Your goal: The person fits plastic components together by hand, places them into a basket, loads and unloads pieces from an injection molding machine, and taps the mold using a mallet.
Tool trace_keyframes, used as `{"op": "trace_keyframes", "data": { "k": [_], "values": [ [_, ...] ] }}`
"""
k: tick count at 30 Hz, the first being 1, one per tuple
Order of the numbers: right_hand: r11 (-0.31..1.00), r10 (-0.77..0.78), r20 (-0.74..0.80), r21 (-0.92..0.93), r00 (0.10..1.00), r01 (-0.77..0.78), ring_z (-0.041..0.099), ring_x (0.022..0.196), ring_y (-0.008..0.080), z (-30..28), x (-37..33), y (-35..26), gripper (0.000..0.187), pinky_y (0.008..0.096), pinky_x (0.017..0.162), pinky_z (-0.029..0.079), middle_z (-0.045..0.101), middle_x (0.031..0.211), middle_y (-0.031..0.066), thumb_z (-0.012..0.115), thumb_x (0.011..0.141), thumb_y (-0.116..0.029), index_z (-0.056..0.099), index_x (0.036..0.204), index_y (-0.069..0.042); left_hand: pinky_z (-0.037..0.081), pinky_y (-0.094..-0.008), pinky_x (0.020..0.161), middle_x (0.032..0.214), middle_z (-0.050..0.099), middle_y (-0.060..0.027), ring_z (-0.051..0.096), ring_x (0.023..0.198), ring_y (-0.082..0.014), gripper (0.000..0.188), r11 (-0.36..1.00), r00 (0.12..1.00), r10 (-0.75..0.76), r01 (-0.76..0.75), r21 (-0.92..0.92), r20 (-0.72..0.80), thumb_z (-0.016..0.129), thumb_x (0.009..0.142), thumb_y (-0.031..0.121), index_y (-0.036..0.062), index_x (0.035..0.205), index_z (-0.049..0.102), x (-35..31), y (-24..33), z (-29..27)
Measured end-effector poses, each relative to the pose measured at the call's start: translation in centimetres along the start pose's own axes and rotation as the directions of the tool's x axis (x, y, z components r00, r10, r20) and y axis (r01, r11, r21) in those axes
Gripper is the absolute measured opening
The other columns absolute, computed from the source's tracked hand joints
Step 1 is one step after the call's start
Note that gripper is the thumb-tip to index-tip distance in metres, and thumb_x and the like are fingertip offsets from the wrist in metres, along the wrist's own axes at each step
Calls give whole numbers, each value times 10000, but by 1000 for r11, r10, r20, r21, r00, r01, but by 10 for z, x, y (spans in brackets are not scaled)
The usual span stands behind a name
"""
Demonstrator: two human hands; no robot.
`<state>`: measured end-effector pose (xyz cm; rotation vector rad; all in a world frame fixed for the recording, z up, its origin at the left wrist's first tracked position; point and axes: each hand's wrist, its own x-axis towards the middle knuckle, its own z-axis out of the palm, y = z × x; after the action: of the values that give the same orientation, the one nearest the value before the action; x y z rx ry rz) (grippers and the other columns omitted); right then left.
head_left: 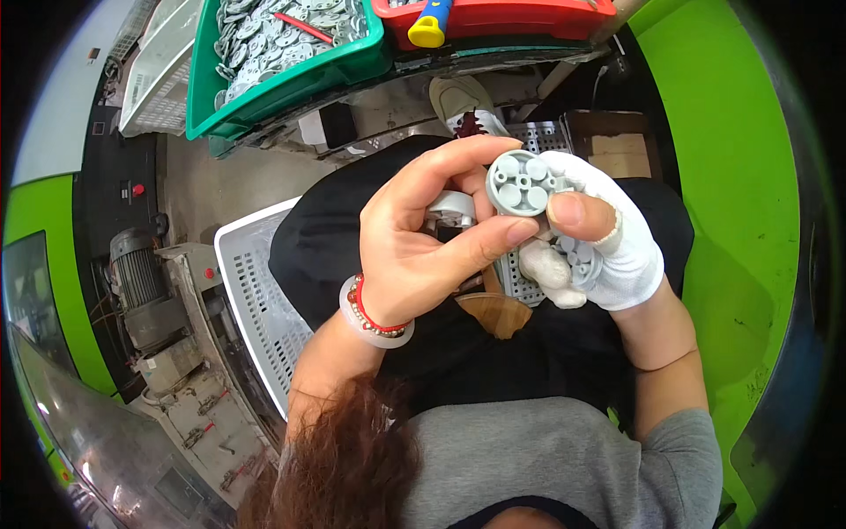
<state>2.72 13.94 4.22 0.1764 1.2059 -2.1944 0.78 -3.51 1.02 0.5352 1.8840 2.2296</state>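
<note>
Pinching a round grey part (520, 182) between bare left grip (397, 234) and partly gloved right grip (621, 251), above the black-trousered lap (551, 361); also curling the left around a second grey piece (451, 206), the right around a third grey piece (579, 257).

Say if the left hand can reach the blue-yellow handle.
Probably not immediately: the left hand holds round gray parts, though the blue-yellow handle overhangs the red bin, apparently unobstructed.
</note>
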Motion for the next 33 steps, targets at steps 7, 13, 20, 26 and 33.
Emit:
{"op": "trace_keyframes", "data": {
  "k": [7,13,20,26,33],
  "values": [
    [991,-109,-77,-87,991,102,507,511,79,2,-3,-1,351,212,421,399,551,688,46,669,788,-228,564,1018,15,420,-159,509,897,605,-47,533,639,-51,539,998,996,69,-68,-16,49,738,719,55,-14,1200,504,1,-2,-1],
    [869,-387,-174,-397,905,296,514,542,65,4,-4,3,321,197,479,419,571,737,35,698,781,-186,586,1013,4,419,-194,643,845,542,-13,500,695,-51,504,995,992,101,-102,8,76,708,727,-33,11,1199,537,1,-2,1],
    [76,-825,233,-857,514,509,549,609,159,-12,3,5,299,249,535,436,585,763,73,709,668,-15,627,955,-23,400,-188,650,795,522,2,483,710,-51,468,998,999,2,0,-64,33,693,771,24,13,1206,523,0,-3,0],
    [4,-793,277,-888,542,460,530,688,206,-7,-2,6,344,281,600,425,614,853,112,699,645,44,617,972,-22,418,-197,695,858,557,-7,512,776,-64,315,998,998,-37,34,-46,-52,669,804,47,-5,1104,588,0,-4,3],
    [334,-707,151,-790,691,514,520,744,151,-14,0,3,266,245,634,396,591,903,83,696,701,-5,626,957,-9,423,-197,597,830,552,-38,515,669,-79,318,995,996,89,-88,-36,22,662,811,68,-19,1102,565,1,-4,-1]
  ]
}}
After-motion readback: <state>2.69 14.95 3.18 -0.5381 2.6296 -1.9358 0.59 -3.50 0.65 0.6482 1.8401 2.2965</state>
